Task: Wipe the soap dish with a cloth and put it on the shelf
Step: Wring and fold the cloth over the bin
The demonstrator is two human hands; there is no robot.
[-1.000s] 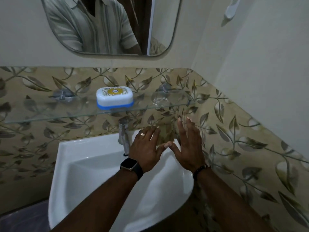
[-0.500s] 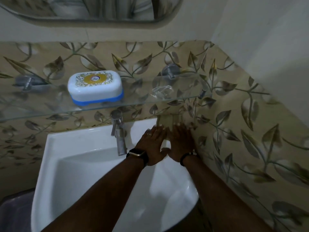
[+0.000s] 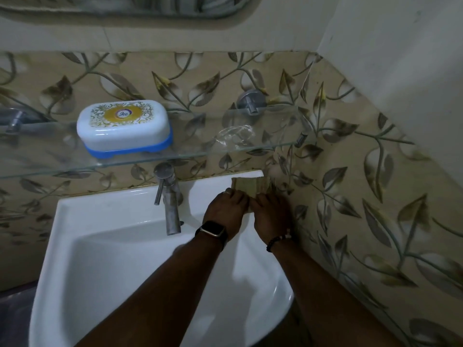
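Note:
The soap dish [image 3: 124, 127], a white lid with a gold pattern on a blue base, stands closed on the glass shelf [image 3: 200, 150], left of centre. A folded olive-brown cloth [image 3: 246, 187] lies on the back right corner of the sink rim, against the tiled wall. My left hand [image 3: 225, 209], with a watch on the wrist, and my right hand [image 3: 271, 216], with a bead bracelet, sit side by side on the cloth's near edge, fingers curled down onto it. Both hands are well below and to the right of the soap dish.
A white corner sink [image 3: 112, 246] fills the lower middle, with a steel tap [image 3: 167, 196] just left of my left hand. A small clear plastic piece [image 3: 235, 136] lies on the shelf's right part. The leaf-patterned wall [image 3: 375, 196] closes in on the right; a mirror [image 3: 125, 6] hangs above.
Both hands have moved down and forward from open, spread fingers above the sink corner to curled fingers on the cloth. The view has tilted down and closer; the soap dish has not moved.

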